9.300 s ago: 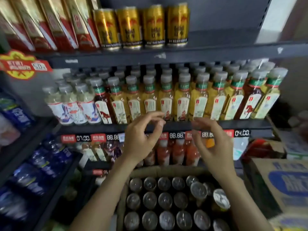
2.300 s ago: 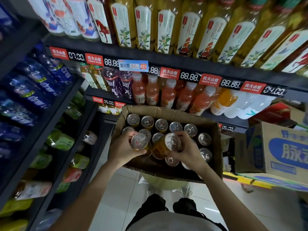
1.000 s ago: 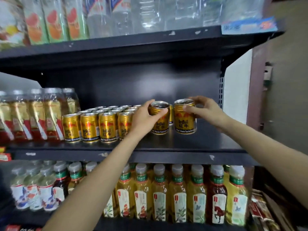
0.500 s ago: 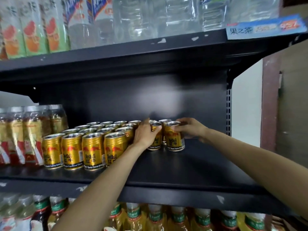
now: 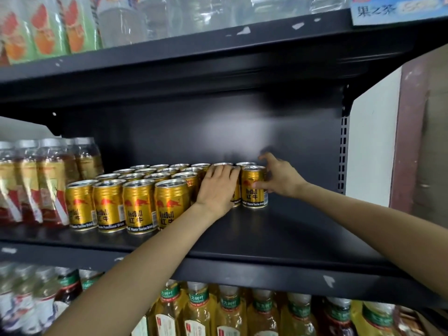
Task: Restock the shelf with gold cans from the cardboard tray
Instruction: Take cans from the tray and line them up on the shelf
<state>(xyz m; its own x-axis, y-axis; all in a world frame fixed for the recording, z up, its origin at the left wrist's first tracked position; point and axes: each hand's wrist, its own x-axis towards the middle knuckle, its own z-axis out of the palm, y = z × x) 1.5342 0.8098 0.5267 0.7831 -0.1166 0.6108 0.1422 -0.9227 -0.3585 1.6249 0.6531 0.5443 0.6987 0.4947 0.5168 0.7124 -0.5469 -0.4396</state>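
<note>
gold cans: glossy metal, silvery tops | shelf: matt dark painted metal, chipped front edge | lower bottles: clear glossy plastic, paper-like labels

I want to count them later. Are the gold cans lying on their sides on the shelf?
No, the gold cans all stand upright on the dark shelf, their silver tops facing up.

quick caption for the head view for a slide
Both hands, left and right, set gold cans at the right end of the can rows on a dark shelf.
</note>
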